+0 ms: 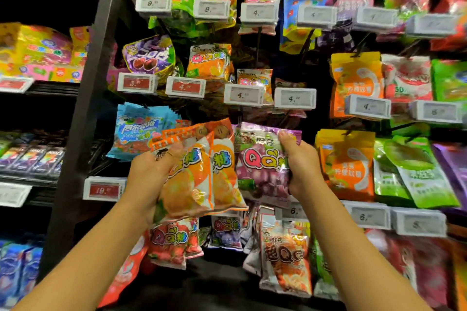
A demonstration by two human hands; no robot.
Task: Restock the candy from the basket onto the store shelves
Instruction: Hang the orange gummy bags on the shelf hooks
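Gripping two orange candy bags (199, 174) in the left hand (149, 177) and pinching a purple candy bag (262, 161) in the right hand (300, 164), both are hovering apart before hanging packets and price tags (295, 98).

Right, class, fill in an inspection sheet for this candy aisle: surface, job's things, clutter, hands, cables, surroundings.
Surface: peg display hung with candy bags behind price tags.
Job's things: orange candy bags in the left hand; purple grape bag in the right hand. Basket not in view.
Clutter: nothing seen.
Hands: left hand grips the orange bags; right hand holds the purple bag, fingers pinching its top corner.
Cables: nothing seen.
Surroundings: stocked shelves left of a dark upright post.
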